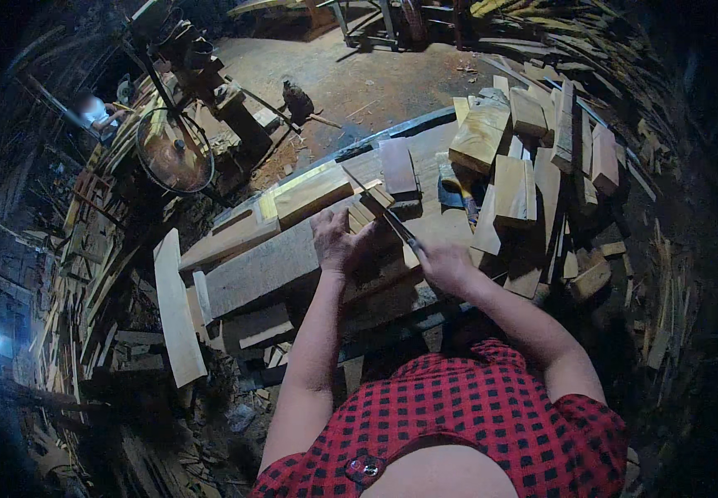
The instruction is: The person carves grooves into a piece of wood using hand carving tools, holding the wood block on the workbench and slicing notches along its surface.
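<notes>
Where the slender tool [401, 228] slants forward-left from the right hand [448, 270], whose grip is closed round its near end, its long axis crosses small wood pieces [361, 217] on the worktop [435, 227]; the left hand [336, 242] lies nearer these, its hold I cannot tell.

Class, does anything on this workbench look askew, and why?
Yes: the wooden blocks heaped at the right end of the workbench point in mixed directions, whereas the long board near the left hand lies along it.
</notes>
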The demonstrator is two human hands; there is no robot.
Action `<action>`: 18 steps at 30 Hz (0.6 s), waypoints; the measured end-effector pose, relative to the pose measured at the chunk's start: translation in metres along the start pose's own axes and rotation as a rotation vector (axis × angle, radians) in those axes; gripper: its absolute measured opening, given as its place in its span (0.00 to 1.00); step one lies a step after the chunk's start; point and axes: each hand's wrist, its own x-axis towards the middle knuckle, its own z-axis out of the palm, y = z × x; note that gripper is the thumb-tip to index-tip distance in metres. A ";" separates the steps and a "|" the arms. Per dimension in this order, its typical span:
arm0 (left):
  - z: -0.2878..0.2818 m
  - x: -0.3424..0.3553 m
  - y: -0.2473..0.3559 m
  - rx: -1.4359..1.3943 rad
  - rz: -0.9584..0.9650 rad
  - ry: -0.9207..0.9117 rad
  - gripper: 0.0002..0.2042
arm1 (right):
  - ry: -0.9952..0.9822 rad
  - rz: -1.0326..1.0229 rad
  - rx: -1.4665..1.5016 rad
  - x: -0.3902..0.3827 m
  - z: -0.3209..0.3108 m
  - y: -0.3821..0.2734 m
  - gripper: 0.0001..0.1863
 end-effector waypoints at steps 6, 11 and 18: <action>-0.001 0.000 0.000 -0.038 -0.056 -0.032 0.27 | 0.005 0.049 0.113 -0.107 -0.003 0.053 0.12; 0.000 -0.002 -0.002 -0.011 0.014 0.050 0.25 | 0.210 -0.010 0.113 -0.072 0.000 0.071 0.14; 0.002 -0.002 0.002 -0.002 -0.004 -0.001 0.26 | 0.032 0.363 -0.006 0.021 0.014 0.056 0.17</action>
